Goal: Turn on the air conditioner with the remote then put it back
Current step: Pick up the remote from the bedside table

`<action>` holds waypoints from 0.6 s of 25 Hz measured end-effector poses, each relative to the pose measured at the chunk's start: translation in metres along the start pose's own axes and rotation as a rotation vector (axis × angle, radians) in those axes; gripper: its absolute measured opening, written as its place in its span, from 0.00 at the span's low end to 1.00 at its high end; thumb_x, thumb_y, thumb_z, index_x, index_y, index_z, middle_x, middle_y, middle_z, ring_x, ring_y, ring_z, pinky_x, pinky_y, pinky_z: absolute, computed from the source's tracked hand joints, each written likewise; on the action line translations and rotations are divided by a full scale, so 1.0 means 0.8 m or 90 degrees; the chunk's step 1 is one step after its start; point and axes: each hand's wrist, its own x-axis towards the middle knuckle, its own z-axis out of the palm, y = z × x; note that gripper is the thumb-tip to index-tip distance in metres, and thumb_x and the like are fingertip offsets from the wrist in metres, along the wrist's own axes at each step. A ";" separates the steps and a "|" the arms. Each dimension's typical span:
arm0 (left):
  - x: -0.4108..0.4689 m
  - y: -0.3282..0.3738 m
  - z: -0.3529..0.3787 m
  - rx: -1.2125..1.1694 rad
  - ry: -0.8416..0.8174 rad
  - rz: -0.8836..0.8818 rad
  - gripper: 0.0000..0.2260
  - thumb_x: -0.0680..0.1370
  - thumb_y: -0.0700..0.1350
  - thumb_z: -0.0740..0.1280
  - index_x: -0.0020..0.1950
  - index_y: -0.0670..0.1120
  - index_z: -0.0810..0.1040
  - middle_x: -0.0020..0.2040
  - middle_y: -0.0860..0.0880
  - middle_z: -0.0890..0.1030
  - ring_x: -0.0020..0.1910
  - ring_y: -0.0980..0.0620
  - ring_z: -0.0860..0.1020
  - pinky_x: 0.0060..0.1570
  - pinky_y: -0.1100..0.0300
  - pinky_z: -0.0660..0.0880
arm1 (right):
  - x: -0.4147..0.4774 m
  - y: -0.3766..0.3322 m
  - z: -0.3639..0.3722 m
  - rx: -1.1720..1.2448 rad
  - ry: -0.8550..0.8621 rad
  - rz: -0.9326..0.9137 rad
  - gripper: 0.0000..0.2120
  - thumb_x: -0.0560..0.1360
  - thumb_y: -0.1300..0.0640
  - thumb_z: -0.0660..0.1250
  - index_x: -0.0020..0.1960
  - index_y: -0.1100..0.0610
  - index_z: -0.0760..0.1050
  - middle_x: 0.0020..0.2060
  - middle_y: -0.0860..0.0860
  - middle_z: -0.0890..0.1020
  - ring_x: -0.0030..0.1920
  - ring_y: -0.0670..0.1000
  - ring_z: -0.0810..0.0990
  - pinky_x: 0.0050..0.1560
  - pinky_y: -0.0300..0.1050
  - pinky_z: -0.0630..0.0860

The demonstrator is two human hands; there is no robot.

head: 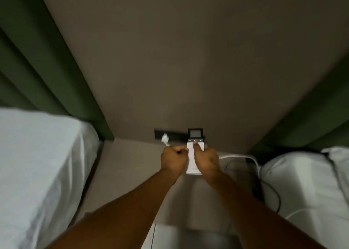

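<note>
A slim white remote (194, 137) with a dark top holding a small screen and a power button is held upright in front of the wall. My right hand (204, 159) is wrapped around its right side, thumb resting on the white body just below the power button. My left hand (174, 159) is curled into a fist against the remote's left edge; whether it grips the remote is unclear. No air conditioner unit is in view.
A dark socket strip (170, 133) on the wall holds a white plug (165, 138). A beige nightstand top (128, 165) lies below my hands. White bedding (37, 163) is at left, a white pillow (306, 182) at right, with cables (251, 160) and green curtains (28, 60).
</note>
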 end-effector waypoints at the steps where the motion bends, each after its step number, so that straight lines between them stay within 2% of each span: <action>1: -0.013 0.064 -0.010 -0.015 -0.001 0.045 0.08 0.78 0.41 0.66 0.49 0.44 0.85 0.46 0.45 0.85 0.45 0.47 0.82 0.52 0.53 0.79 | -0.016 -0.060 -0.024 0.022 0.003 -0.036 0.16 0.79 0.47 0.65 0.52 0.60 0.81 0.44 0.56 0.85 0.37 0.53 0.82 0.36 0.40 0.76; 3: -0.045 0.190 -0.032 -0.046 0.001 0.140 0.08 0.78 0.40 0.66 0.49 0.43 0.85 0.44 0.44 0.86 0.42 0.48 0.82 0.49 0.55 0.79 | -0.055 -0.177 -0.075 0.065 0.002 -0.101 0.16 0.79 0.47 0.65 0.53 0.60 0.81 0.47 0.59 0.86 0.44 0.59 0.84 0.44 0.48 0.80; 4: -0.062 0.242 -0.042 -0.055 0.000 0.184 0.08 0.77 0.39 0.66 0.47 0.43 0.86 0.42 0.45 0.85 0.39 0.50 0.81 0.45 0.58 0.79 | -0.075 -0.226 -0.097 0.074 0.000 -0.134 0.16 0.79 0.47 0.65 0.52 0.60 0.81 0.46 0.58 0.86 0.43 0.59 0.85 0.44 0.48 0.81; 6: -0.106 0.359 -0.069 -0.058 -0.012 0.279 0.11 0.78 0.37 0.66 0.40 0.47 0.86 0.38 0.49 0.85 0.36 0.51 0.82 0.40 0.58 0.79 | -0.126 -0.330 -0.151 0.092 0.002 -0.215 0.14 0.79 0.48 0.65 0.51 0.58 0.81 0.41 0.55 0.86 0.36 0.53 0.84 0.34 0.41 0.78; 7: -0.134 0.419 -0.085 -0.041 -0.022 0.323 0.13 0.78 0.38 0.66 0.37 0.49 0.85 0.37 0.50 0.86 0.36 0.51 0.82 0.42 0.56 0.80 | -0.159 -0.383 -0.182 0.095 0.003 -0.256 0.13 0.79 0.47 0.65 0.50 0.57 0.80 0.39 0.53 0.86 0.33 0.51 0.84 0.30 0.39 0.77; 9: -0.193 0.525 -0.116 -0.005 -0.044 0.411 0.13 0.78 0.40 0.65 0.37 0.48 0.85 0.38 0.48 0.86 0.36 0.52 0.82 0.47 0.50 0.80 | -0.228 -0.477 -0.240 0.095 0.005 -0.340 0.13 0.79 0.47 0.64 0.48 0.56 0.80 0.37 0.52 0.85 0.34 0.51 0.84 0.32 0.41 0.79; 13: -0.307 0.691 -0.163 0.005 0.012 0.553 0.13 0.79 0.43 0.64 0.39 0.55 0.84 0.39 0.55 0.86 0.38 0.54 0.83 0.45 0.56 0.82 | -0.359 -0.619 -0.335 0.097 0.021 -0.445 0.15 0.80 0.45 0.61 0.50 0.57 0.77 0.42 0.53 0.84 0.38 0.52 0.83 0.28 0.39 0.73; 15: -0.361 0.742 -0.175 -0.008 0.029 0.605 0.12 0.79 0.43 0.64 0.40 0.55 0.83 0.41 0.55 0.85 0.40 0.53 0.83 0.45 0.55 0.82 | -0.416 -0.655 -0.374 0.128 0.021 -0.483 0.16 0.80 0.46 0.61 0.54 0.57 0.77 0.46 0.55 0.85 0.42 0.55 0.85 0.30 0.40 0.75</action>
